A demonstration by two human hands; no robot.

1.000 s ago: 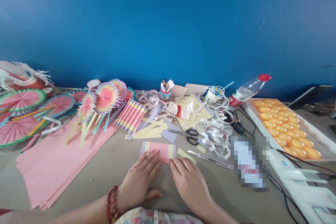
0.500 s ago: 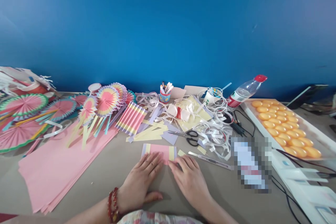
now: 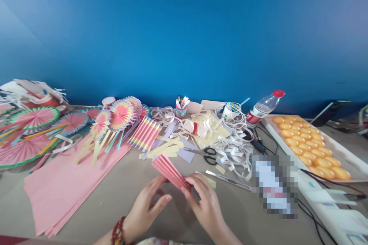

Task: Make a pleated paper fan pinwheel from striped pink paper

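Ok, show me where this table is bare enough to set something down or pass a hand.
Bare table lies between the pink sheet stack and the left hand, and again between the right hand and the blurred patch. Crowded: paper fans far left, white strips and scissors behind the pleated paper, tray at right.

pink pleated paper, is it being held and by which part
Yes: the pleated pink paper is pinched at its near end by the right hand; the left hand touches it with its fingertips beside that grip.
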